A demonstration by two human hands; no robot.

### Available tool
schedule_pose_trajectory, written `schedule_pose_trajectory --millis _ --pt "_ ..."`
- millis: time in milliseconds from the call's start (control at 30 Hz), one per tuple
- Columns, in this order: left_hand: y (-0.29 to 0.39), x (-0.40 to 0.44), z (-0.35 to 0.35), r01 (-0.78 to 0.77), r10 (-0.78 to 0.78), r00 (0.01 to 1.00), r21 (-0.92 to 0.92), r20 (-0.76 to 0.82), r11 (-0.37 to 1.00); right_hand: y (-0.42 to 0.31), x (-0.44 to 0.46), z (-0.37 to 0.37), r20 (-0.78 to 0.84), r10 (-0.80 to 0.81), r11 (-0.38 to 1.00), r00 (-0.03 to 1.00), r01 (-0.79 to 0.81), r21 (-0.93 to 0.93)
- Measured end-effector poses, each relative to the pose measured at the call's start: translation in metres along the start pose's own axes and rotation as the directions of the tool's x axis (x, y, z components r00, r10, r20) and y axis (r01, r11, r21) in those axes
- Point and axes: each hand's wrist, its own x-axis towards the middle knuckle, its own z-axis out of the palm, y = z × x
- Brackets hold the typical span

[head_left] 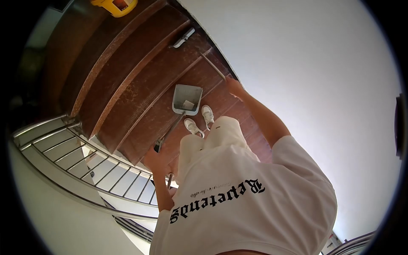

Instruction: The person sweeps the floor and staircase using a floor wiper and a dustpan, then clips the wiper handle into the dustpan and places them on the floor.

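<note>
My left hand (155,161) is closed around the upper end of the long handle of a grey dustpan (193,93). The pan lies on the reddish-brown steps just in front of my white shoes, with a small pale piece (188,104) in it. On the other side, my right hand (235,88) grips the stick of a broom (183,38). Its light-coloured head rests on a step near the wall, up and to the left of that hand. Part of the stick between hand and head is hard to make out.
Curved steps (140,93) fan out ahead and to the left. A metal railing (106,170) borders them at the lower left. The white wall (314,85) stands along the right. A yellow bucket (117,6) is at the top edge.
</note>
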Motion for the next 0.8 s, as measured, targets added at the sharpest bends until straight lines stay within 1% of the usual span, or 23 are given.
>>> schedule_pose_trajectory --millis 33,100,167,233,267,333,367,433,467,533,600,633,667,733,767,800 --pt "0.003 0.001 -0.005 0.006 -0.006 1.000 -0.002 0.028 1.000 -0.010 -0.008 0.007 -0.008 0.036 0.994 0.999 -0.035 0.108" --pt "0.005 0.007 -0.006 -0.003 0.004 0.998 -0.007 0.056 1.000 -0.008 0.011 0.050 -0.031 0.045 0.995 0.998 -0.042 0.090" --pt "-0.002 0.011 -0.008 -0.011 0.004 0.994 0.059 0.110 0.998 -0.015 0.013 0.076 -0.043 0.050 0.996 0.998 -0.047 0.073" --pt "-0.002 0.012 -0.013 -0.021 0.011 0.994 0.092 0.104 0.996 -0.028 -0.004 0.085 0.008 0.128 0.976 0.992 -0.128 0.176" --pt "-0.002 0.012 -0.016 -0.020 0.008 0.995 0.123 0.098 0.992 -0.033 -0.015 0.083 0.009 0.134 0.975 0.991 -0.133 0.180" --pt "0.000 0.016 -0.023 -0.055 0.043 0.993 0.112 0.107 0.992 -0.042 -0.033 0.076 0.053 0.225 0.935 0.973 -0.231 0.271" --pt "-0.002 0.016 -0.025 -0.083 0.072 0.991 0.096 0.112 0.992 -0.040 -0.042 0.077 0.052 0.230 0.932 0.972 -0.235 0.277" --pt "-0.008 0.016 -0.025 -0.105 0.094 0.990 0.112 0.106 0.988 -0.029 -0.064 0.070 0.057 0.231 0.946 0.971 -0.238 0.218" --pt "-0.011 0.014 -0.023 -0.118 0.107 0.990 0.125 0.095 0.985 -0.015 -0.067 0.076 0.051 0.241 0.943 0.969 -0.246 0.223" --pt "-0.021 0.016 -0.017 -0.158 0.148 0.985 0.119 0.091 0.980 0.025 -0.072 0.099 -0.049 0.223 0.967 0.974 -0.215 0.134" --pt "-0.030 0.019 -0.016 -0.194 0.185 0.979 0.114 0.083 0.974 0.044 -0.100 0.102 -0.022 0.245 0.957 0.969 -0.238 0.165" --pt "-0.031 0.022 -0.014 -0.179 0.167 0.981 0.135 0.099 0.975 0.053 -0.114 0.103 0.005 0.249 0.950 0.968 -0.246 0.194" --pt "-0.038 0.017 -0.012 -0.169 0.151 0.982 0.168 0.114 0.971 0.068 -0.133 0.119 0.011 0.260 0.944 0.966 -0.257 0.206" --pt "-0.033 0.023 -0.013 -0.171 0.151 0.980 0.169 0.126 0.971 0.092 -0.151 0.128 -0.029 0.196 0.964 0.980 -0.188 0.190" --pt "-0.031 0.024 -0.014 -0.167 0.145 0.980 0.176 0.133 0.970 0.103 -0.161 0.134 -0.030 0.205 0.962 0.978 -0.196 0.192" --pt "-0.032 0.026 -0.014 -0.173 0.150 0.979 0.176 0.139 0.969 0.112 -0.170 0.140 -0.091 0.174 0.975 0.981 -0.159 0.158"
